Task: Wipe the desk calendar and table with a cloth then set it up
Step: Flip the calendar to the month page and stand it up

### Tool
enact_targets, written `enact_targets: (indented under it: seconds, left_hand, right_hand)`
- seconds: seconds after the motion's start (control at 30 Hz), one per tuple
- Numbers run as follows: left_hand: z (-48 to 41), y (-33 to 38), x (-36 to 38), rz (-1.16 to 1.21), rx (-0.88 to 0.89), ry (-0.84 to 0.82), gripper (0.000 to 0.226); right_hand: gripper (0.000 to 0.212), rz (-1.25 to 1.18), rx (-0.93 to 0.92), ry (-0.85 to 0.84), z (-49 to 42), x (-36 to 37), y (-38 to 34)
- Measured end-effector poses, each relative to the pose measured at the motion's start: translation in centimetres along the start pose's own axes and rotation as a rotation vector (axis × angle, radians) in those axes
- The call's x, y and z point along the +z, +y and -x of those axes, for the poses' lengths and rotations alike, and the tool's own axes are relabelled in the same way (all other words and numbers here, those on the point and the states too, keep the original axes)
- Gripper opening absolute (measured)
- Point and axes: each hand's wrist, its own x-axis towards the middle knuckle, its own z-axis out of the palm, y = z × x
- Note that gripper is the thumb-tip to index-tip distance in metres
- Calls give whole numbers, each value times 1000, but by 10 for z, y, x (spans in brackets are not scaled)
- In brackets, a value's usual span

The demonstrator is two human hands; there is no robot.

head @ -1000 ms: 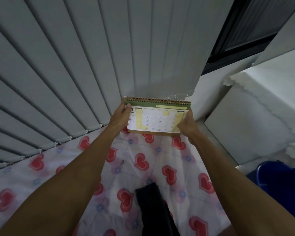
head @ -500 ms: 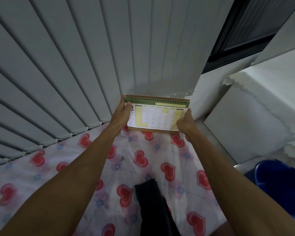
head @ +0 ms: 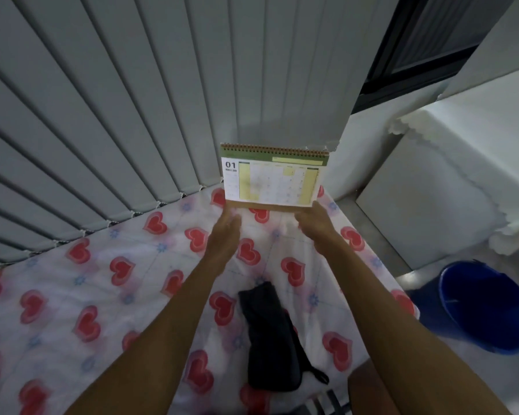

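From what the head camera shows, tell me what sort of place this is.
Probably a room at home: a table under a heart-printed white cloth, grey vertical window blinds, and a blue plastic bucket on the floor.

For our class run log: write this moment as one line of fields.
calendar: standing on table | left hand: open, off it | right hand: open, off it | cloth: lying on table
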Motion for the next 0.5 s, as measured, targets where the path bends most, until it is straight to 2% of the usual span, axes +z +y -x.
enact_targets:
  seconds: [0.13, 0.3, 0.5]
  left_hand:
    - [47, -47, 12, -33, -112, -3, 49]
    - [104, -89, 30, -137, -153, 89, 19]
    - [127, -110, 41, -108, -244, 48, 32]
  right_hand:
    - [55, 80, 80, -120, 54, 11, 21]
    - [55, 191, 160, -256, 107, 38, 62]
    - [48, 422, 210, -218, 145, 55, 96]
